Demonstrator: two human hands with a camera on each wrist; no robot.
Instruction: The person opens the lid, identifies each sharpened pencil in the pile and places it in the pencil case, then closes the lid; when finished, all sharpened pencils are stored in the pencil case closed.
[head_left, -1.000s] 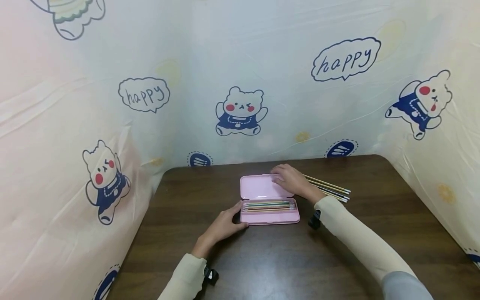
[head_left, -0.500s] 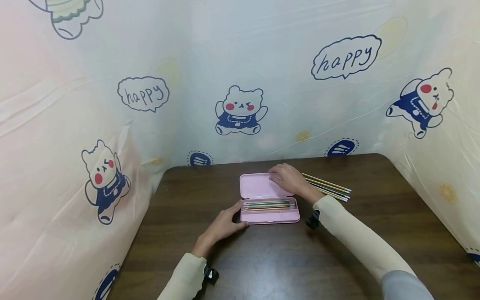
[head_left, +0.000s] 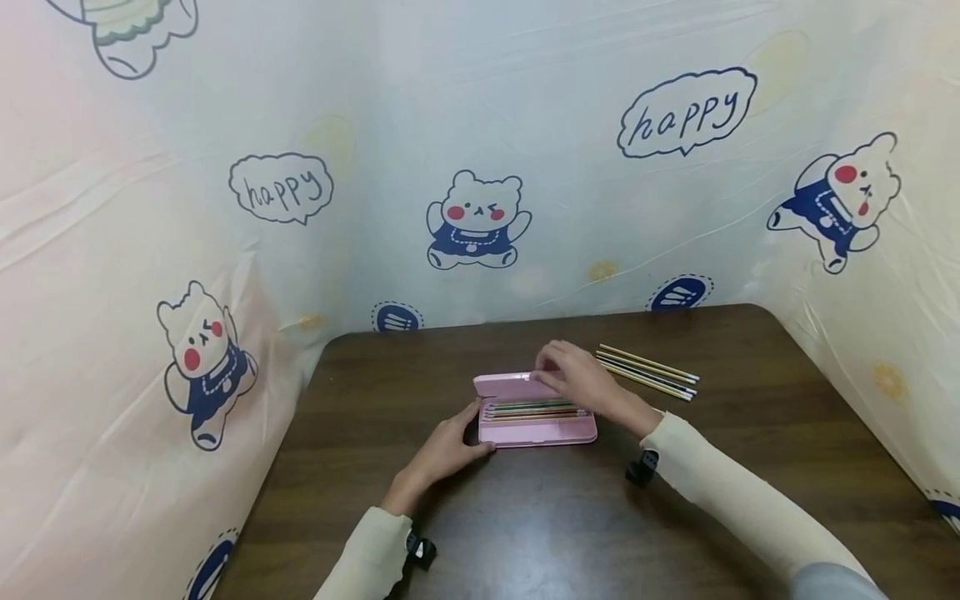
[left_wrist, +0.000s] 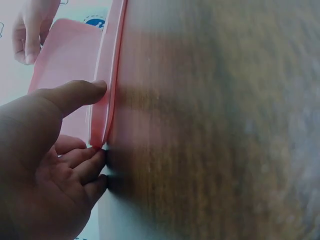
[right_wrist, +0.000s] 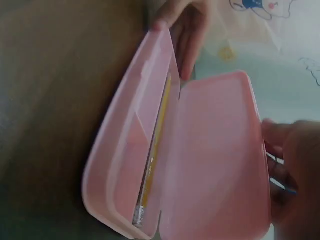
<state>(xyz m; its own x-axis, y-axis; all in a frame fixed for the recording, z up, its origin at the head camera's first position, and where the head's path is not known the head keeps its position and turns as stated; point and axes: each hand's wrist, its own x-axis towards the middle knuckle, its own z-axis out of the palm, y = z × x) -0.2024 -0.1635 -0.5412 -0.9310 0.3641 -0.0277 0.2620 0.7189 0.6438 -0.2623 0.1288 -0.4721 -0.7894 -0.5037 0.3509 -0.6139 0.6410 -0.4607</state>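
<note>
A pink pencil case (head_left: 536, 432) lies on the table with several pencils (head_left: 528, 410) inside. Its lid (right_wrist: 220, 160) stands tilted up at the hinge. My left hand (head_left: 446, 454) holds the case by its left end; in the left wrist view the thumb presses the front wall and the other fingers bend against the end. My right hand (head_left: 581, 383) grips the lid's far edge near the right corner. In the right wrist view, that hand's thumb lies at the edge and its other fingers are partly hidden behind the lid.
Several loose pencils (head_left: 648, 372) lie side by side on the dark wooden table (head_left: 525, 525), to the right of and behind the case. A printed cloth (head_left: 480, 100) hangs behind the table and at both sides.
The lid has swung up from lying flat open, raised by my right hand, which has come slightly nearer. My left hand keeps its place at the case's left end.
</note>
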